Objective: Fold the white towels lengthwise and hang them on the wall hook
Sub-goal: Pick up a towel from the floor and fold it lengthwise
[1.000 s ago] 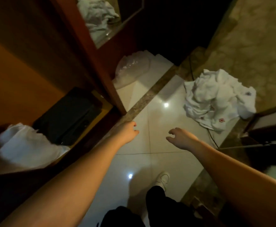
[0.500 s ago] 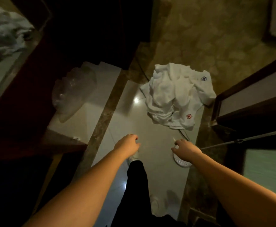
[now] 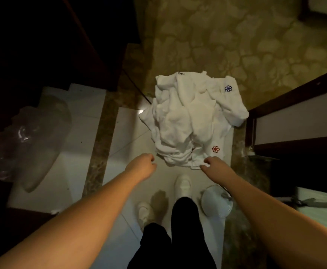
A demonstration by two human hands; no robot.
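The crumpled heap of white terry towels (image 3: pixel 193 121) lies on the pale glossy tiled floor (image 3: pixel 131 133) where it meets the mottled olive carpet (image 3: pixel 236 45); a blue flower emblem (image 3: pixel 228 88) shows on a far corner and a red flower emblem (image 3: pixel 215 149) on a near one. We judge the step in hand to be picking a single towel out of the heap, and to do it well we should find a free corner or hem, perhaps the one by the red emblem, and lift it clear so the others drop away instead of dragging up tangled. Our right hand (image 3: pixel 215 165) hovers over the heap's near edge, fingers loosely curled and holding nothing; whether they touch the cloth we cannot tell. Our left hand (image 3: pixel 145 166) is just beside the heap's near left edge, apart from it, also loosely curled and empty. Nearer us stand our white shoes (image 3: pixel 183 184) and a round white mesh-faced object (image 3: pixel 216 203) by the right foot. A crumpled clear plastic bag (image 3: pixel 28 144) lies well apart on the left. No wall hook shows.
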